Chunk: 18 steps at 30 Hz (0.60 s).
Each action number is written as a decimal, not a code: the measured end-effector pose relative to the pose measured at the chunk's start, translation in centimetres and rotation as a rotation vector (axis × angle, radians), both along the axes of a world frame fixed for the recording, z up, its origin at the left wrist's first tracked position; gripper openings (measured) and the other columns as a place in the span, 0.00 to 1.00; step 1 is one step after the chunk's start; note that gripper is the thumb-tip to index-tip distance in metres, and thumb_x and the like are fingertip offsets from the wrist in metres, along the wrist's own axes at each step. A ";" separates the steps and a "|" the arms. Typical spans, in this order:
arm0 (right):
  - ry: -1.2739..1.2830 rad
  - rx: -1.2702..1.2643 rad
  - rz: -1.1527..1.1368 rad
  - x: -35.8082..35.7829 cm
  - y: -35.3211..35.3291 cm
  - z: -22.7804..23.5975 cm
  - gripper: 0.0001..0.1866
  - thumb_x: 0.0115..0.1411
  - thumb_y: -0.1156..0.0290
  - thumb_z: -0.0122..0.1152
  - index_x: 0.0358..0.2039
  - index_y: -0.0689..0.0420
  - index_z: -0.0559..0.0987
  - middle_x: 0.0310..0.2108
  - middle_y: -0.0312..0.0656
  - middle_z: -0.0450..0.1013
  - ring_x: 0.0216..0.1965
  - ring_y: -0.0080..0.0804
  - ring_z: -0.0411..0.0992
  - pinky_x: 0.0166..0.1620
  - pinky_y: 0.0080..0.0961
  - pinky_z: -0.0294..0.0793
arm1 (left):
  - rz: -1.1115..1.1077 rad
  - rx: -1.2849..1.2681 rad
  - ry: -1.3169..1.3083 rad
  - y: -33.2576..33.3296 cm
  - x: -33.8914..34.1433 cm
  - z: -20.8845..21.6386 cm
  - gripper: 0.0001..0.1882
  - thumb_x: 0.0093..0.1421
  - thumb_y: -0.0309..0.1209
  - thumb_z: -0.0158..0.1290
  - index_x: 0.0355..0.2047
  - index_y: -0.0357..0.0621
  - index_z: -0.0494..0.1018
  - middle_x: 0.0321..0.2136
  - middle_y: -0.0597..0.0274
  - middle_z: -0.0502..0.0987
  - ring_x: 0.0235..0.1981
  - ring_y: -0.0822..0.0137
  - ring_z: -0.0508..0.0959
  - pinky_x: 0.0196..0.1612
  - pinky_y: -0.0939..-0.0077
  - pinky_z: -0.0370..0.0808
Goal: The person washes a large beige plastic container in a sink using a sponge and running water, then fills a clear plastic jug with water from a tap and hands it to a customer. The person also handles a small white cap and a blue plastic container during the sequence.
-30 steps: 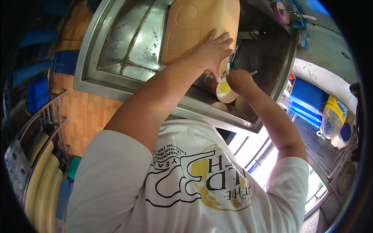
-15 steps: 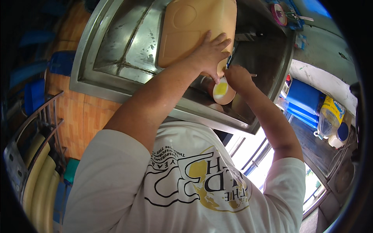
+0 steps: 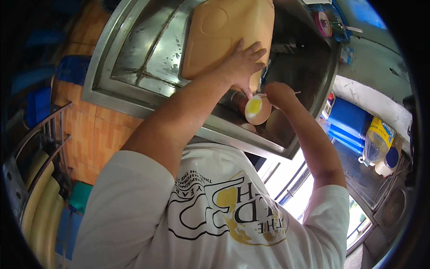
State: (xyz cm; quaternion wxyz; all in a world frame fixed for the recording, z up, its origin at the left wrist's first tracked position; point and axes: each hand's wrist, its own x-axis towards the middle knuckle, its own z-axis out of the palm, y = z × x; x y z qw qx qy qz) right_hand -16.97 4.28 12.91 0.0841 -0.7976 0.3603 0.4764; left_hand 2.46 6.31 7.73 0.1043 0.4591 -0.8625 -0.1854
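My left hand (image 3: 244, 67) lies with fingers spread on a large tan plastic jerrycan (image 3: 210, 47), which rests on its side in a metal sink. Its thumb points down toward a round pinkish-brown cup (image 3: 264, 114) with a yellow and white patch inside. Close beside the cup's rim, my right hand (image 3: 280, 95) is closed around a thin light-coloured handle (image 3: 297, 92), whose end sticks out past the fist. Whether that handle belongs to the cup cannot be made out. The jerrycan's mouth is hidden behind my hands.
The steel sink (image 3: 121, 98) has a raised rim around both sections. At the right stand blue plastic containers (image 3: 349, 116), a clear bottle with a yellow label (image 3: 378, 139) and a white jar with a dark blue lid (image 3: 389, 161). A metal rack (image 3: 67, 139) is at the left.
My right hand has shifted slightly downward and right, and more of the cup's right side shows. My left hand stays spread on the jerrycan. The whole view has tilted a little.
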 end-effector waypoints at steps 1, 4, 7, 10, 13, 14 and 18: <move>-0.005 -0.005 -0.009 -0.2 -0.3 -0.1 0.10 0.61 0.69 0.55 0.39 0.51 0.83 0.36 0.47 0.81 0.40 0.47 0.81 0.41 0.41 0.81 | 0.001 0.003 -0.005 -0.1 -0.1 0.0 0.57 0.34 0.65 0.69 0.64 0.53 0.69 0.73 0.55 0.50 0.76 0.52 0.42 0.71 0.33 0.43; -0.245 -0.086 -0.016 1.5 -0.3 0.2 0.10 0.60 0.70 0.56 0.37 0.52 0.84 0.38 0.49 0.81 0.40 0.47 0.82 0.41 0.42 0.81 | -0.013 0.028 -0.007 0.0 0.3 0.3 0.57 0.34 0.65 0.69 0.64 0.53 0.69 0.73 0.55 0.50 0.76 0.52 0.41 0.71 0.33 0.43; -0.228 -0.104 -0.039 1.0 0.2 -1.5 0.08 0.58 0.71 0.58 0.36 0.53 0.84 0.36 0.49 0.81 0.38 0.48 0.82 0.40 0.43 0.81 | -0.013 0.014 0.015 0.1 0.0 0.1 0.57 0.34 0.65 0.69 0.64 0.53 0.69 0.73 0.55 0.51 0.76 0.52 0.42 0.71 0.33 0.43; -0.011 -0.013 0.007 0.3 -0.5 -1.0 0.08 0.58 0.71 0.58 0.36 0.54 0.83 0.34 0.47 0.81 0.36 0.48 0.82 0.39 0.43 0.81 | -0.016 0.031 -0.007 0.2 0.5 0.5 0.57 0.34 0.64 0.69 0.65 0.54 0.69 0.73 0.55 0.51 0.76 0.52 0.41 0.71 0.33 0.43; -0.131 -0.014 -0.050 1.4 -1.5 0.1 0.09 0.56 0.77 0.60 0.36 0.55 0.84 0.36 0.49 0.81 0.40 0.50 0.81 0.42 0.43 0.80 | -0.003 0.040 -0.026 0.2 0.8 0.5 0.57 0.34 0.64 0.69 0.65 0.54 0.68 0.73 0.56 0.50 0.76 0.53 0.41 0.72 0.33 0.42; -0.175 -0.029 -0.082 1.8 -1.5 0.2 0.10 0.55 0.78 0.60 0.36 0.55 0.84 0.36 0.50 0.81 0.41 0.50 0.81 0.43 0.42 0.80 | 0.000 0.033 -0.026 0.0 0.7 0.5 0.57 0.34 0.64 0.69 0.65 0.54 0.68 0.73 0.56 0.50 0.76 0.53 0.41 0.72 0.33 0.42; -0.098 -0.030 -0.113 3.7 -0.8 0.9 0.10 0.53 0.80 0.61 0.35 0.54 0.84 0.36 0.51 0.81 0.41 0.51 0.81 0.43 0.43 0.80 | 0.001 0.041 -0.006 0.0 1.0 0.3 0.58 0.34 0.64 0.70 0.65 0.54 0.68 0.73 0.56 0.50 0.76 0.53 0.41 0.72 0.33 0.43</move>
